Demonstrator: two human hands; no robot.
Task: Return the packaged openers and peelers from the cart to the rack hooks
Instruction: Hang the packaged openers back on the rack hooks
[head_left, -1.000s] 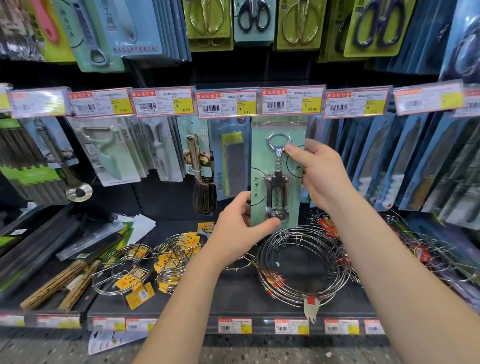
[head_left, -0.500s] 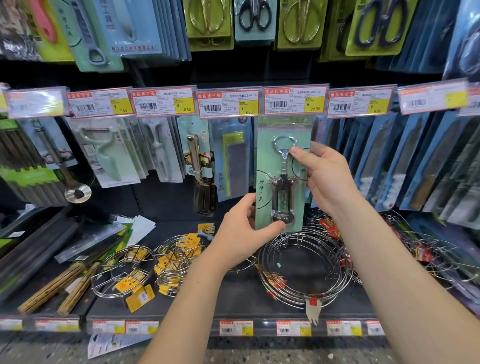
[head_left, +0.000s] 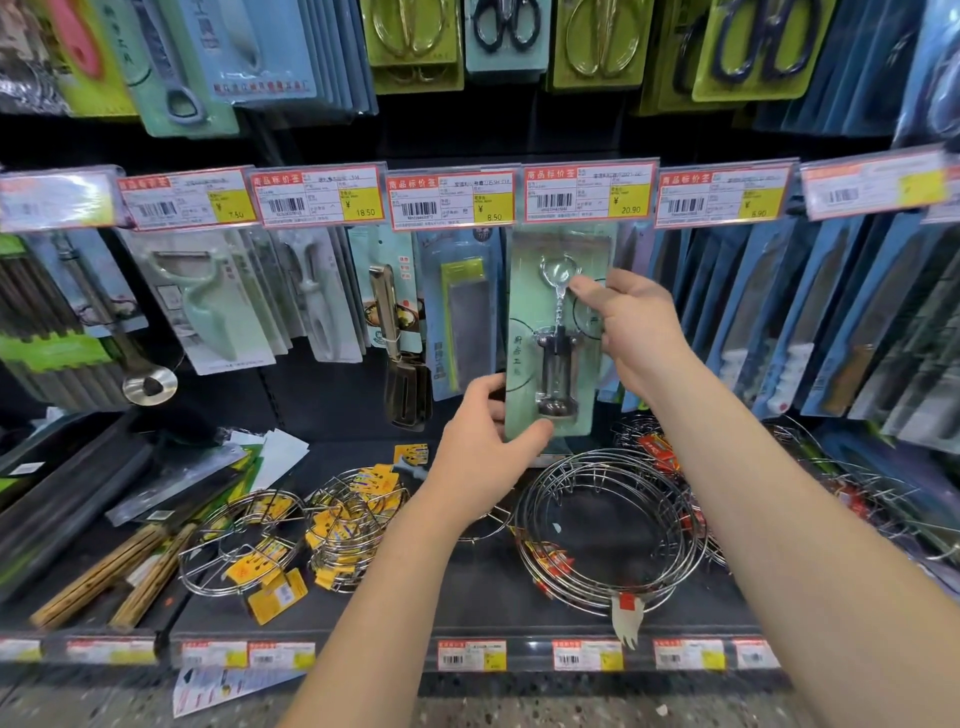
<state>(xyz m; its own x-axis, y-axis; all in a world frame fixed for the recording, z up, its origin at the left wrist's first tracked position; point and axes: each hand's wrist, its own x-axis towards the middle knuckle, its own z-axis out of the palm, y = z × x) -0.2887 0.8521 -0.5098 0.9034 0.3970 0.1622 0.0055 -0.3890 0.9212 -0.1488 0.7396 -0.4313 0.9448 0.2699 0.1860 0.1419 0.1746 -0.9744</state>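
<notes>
The left hand (head_left: 483, 457) pinches the lower left corner of the packaged corkscrew (head_left: 558, 364), with the thumb on the front. The right hand (head_left: 636, 332) grips its upper right edge, with the thumb beside the corkscrew's ring. The pale green card is held upright at frame centre, against the rack. Blue packaged knives (head_left: 779, 322) fill the right side. Round wire racks (head_left: 608, 530) lie on the shelf below the hands. A packaged peeler (head_left: 208, 312) hangs at centre left. The card's top edge sits behind the 20.90 price tag (head_left: 589, 195).
</notes>
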